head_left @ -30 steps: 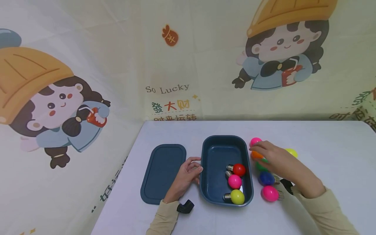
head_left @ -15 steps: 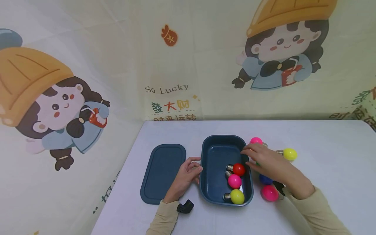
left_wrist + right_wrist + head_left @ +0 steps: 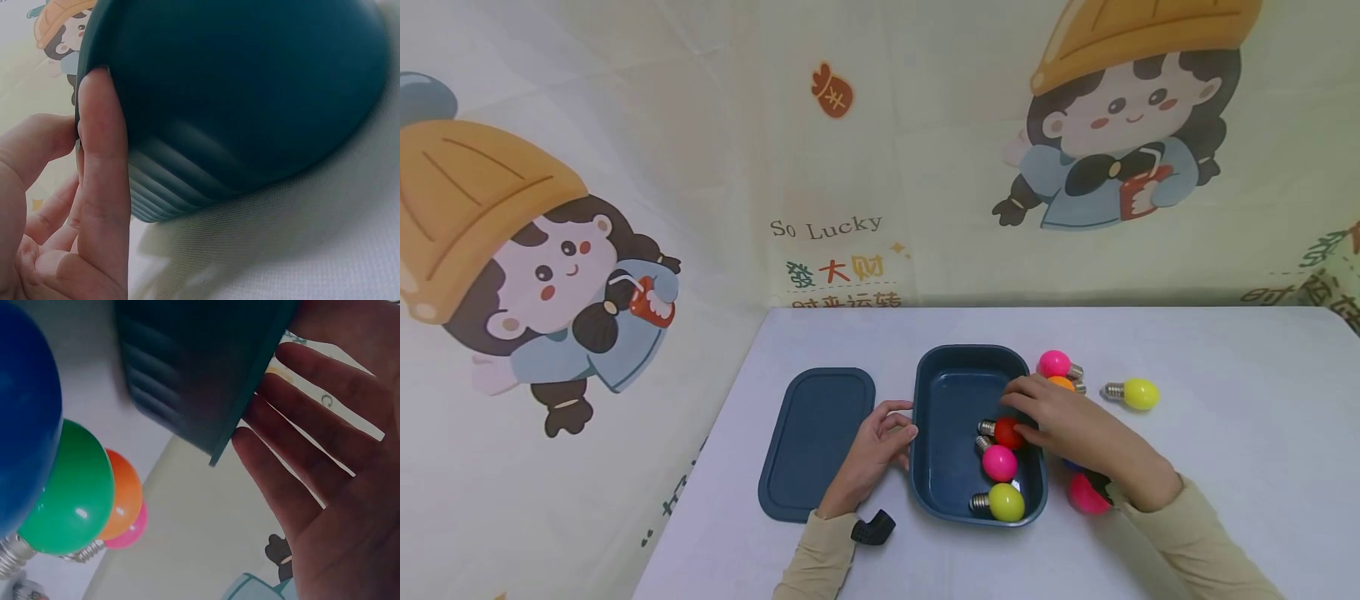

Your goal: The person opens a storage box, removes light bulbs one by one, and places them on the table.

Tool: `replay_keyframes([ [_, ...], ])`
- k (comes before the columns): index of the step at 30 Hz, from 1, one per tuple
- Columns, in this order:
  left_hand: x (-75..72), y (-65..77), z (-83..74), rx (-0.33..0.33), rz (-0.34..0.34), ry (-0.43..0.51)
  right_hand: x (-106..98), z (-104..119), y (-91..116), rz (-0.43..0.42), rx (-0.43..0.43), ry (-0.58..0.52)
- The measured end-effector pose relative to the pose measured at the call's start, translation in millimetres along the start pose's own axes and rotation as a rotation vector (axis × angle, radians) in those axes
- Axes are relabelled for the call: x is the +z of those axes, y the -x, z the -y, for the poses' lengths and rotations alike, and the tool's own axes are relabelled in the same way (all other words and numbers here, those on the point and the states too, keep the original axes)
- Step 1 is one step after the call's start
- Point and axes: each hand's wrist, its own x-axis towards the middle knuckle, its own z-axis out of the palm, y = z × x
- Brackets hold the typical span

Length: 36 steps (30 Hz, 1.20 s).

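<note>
A dark blue box [image 3: 951, 404] stands on the table with a red light bulb [image 3: 1007, 433], a pink bulb [image 3: 999, 463] and a yellow bulb [image 3: 1006, 502] inside. My left hand [image 3: 880, 446] touches the box's left side with its fingertips; up close, its fingers [image 3: 103, 131] lie against the outer wall and rim. My right hand [image 3: 1067, 421] reaches over the right rim, its thumb beside the red bulb. In the right wrist view its fingers [image 3: 281, 487] are spread and extended, their tips hidden behind the rim. No bulb shows in its grasp.
Right of the box lie a pink bulb [image 3: 1055, 363], an orange bulb [image 3: 1061, 383], a green bulb [image 3: 72, 494], a blue bulb [image 3: 25, 412] and another pink one [image 3: 1086, 496]. A yellow bulb [image 3: 1141, 394] lies farther right. A flat dark blue lid [image 3: 816, 442] rests left of the box.
From above the loose bulbs on the right, my right hand has moved left over the box's rim, reaching the red bulb. The left hand stays put.
</note>
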Motion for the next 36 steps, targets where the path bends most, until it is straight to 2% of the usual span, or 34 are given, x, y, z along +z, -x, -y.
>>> replay_keyframes([
  [7,-0.1,-0.3,0.7,-0.004,-0.004,0.005,4,3,-3,0.013,-0.052,0.004],
  [13,0.2,-0.7,1.8,0.006,-0.005,0.015,7,6,-5,0.072,-0.039,-0.014],
  [25,0.0,-0.7,1.3,0.010,-0.004,0.003,13,6,-10,0.125,-0.022,0.005],
  [36,-1.0,-1.3,1.9,0.008,-0.006,-0.003,10,10,-17,0.186,-0.030,0.009],
])
